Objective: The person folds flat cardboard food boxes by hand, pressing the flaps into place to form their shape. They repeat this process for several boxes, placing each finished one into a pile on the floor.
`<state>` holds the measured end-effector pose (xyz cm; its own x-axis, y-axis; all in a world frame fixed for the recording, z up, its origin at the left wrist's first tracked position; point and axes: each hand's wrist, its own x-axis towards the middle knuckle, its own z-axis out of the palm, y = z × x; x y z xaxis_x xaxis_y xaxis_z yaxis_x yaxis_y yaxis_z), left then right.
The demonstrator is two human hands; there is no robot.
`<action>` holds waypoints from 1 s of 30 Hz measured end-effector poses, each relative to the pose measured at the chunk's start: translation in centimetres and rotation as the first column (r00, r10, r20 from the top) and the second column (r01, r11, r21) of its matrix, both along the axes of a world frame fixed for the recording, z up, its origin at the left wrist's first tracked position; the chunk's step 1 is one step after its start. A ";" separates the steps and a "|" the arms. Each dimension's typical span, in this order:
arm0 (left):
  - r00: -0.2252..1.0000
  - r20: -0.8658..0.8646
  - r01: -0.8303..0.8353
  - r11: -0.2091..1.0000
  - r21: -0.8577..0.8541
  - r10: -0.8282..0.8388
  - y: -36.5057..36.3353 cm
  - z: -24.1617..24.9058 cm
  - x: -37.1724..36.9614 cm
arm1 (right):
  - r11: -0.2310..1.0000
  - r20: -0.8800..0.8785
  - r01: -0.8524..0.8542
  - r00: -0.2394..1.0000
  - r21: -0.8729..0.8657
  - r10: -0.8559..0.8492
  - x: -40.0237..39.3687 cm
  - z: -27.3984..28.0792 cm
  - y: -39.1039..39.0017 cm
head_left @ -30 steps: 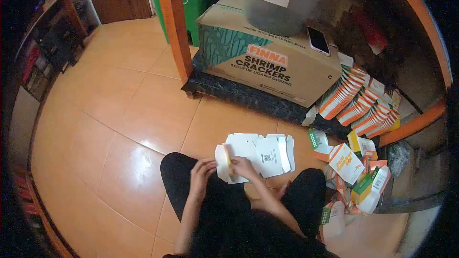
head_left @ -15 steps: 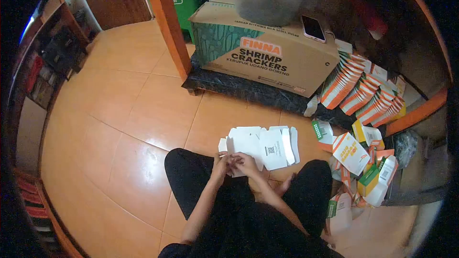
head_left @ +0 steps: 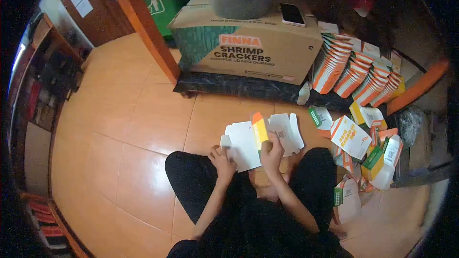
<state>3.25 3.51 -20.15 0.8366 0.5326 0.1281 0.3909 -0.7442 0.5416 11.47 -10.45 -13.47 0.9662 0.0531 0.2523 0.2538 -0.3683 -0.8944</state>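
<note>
A flattened carton [head_left: 242, 141], white side up, lies unfolded on the floor between my knees. My left hand [head_left: 223, 163] is at its near left edge, fingers bent around the carton's border beside a small raised flap [head_left: 225, 141]. My right hand [head_left: 271, 155] is closed on an upright part of the carton, a yellow and orange printed panel [head_left: 259, 131] standing above the white sheet. The right hand's thumb and fingers partly hide the printed code behind it.
Folded printed boxes [head_left: 351, 137] lie in a loose heap at the right. Behind them lean stacks of flat orange-striped cartons [head_left: 330, 64]. A large shrimp crackers box [head_left: 248, 50] rests on a low black platform [head_left: 239, 87], with a phone [head_left: 292, 14] on top.
My hands, together at the carton's left edge before, are now apart. The right hand has moved right and raised a printed panel. The view has shifted slightly.
</note>
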 end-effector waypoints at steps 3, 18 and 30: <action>0.968 0.243 0.194 0.804 -0.562 -0.064 1.0 3.0 0.5 | 0.942 0.126 -0.258 0.949 -0.213 0.289 -2.6 3.5 -0.6; 0.899 0.435 0.316 0.757 -0.572 -0.047 0.5 17.6 -5.6 | 0.694 0.059 -0.641 0.719 -0.327 0.692 -0.9 10.7 -1.0; 0.885 0.452 0.001 0.969 -0.248 0.114 -2.9 18.8 -4.7 | 0.910 0.595 -0.350 0.691 -0.221 0.410 -3.8 12.1 0.5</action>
